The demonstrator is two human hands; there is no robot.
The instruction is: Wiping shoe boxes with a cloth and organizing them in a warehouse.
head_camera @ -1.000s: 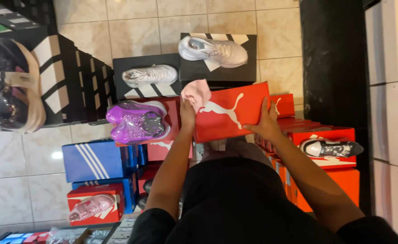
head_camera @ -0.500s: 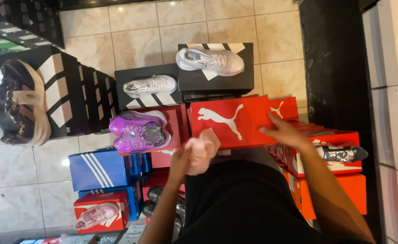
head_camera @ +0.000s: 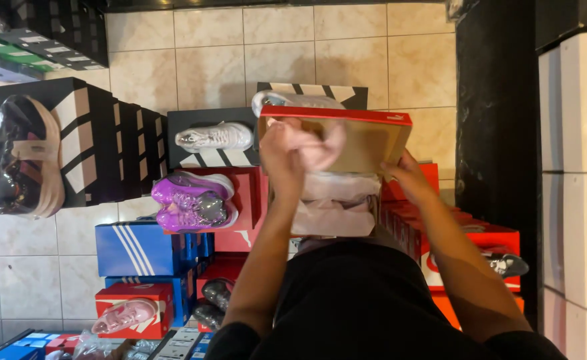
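An open red shoe box (head_camera: 373, 143) is held in front of me, its lid tipped up and showing a brown cardboard inside. White tissue paper (head_camera: 337, 207) lies in the box. My left hand (head_camera: 283, 150) is over the open box, gripping a soft pink item (head_camera: 325, 148) that is too blurred to identify. My right hand (head_camera: 407, 177) holds the box's right side, just below the raised lid.
Purple shoes (head_camera: 193, 200) sit on a red box to the left, and a white shoe (head_camera: 217, 137) on a black box. Blue boxes (head_camera: 143, 250), black striped boxes (head_camera: 100, 147) and red boxes (head_camera: 480, 233) stand around on the tiled floor. White units (head_camera: 573, 167) line the right.
The red box was closed and held by both hands; now its lid is up. My left hand, holding the pink item, came back and rose over the open box.
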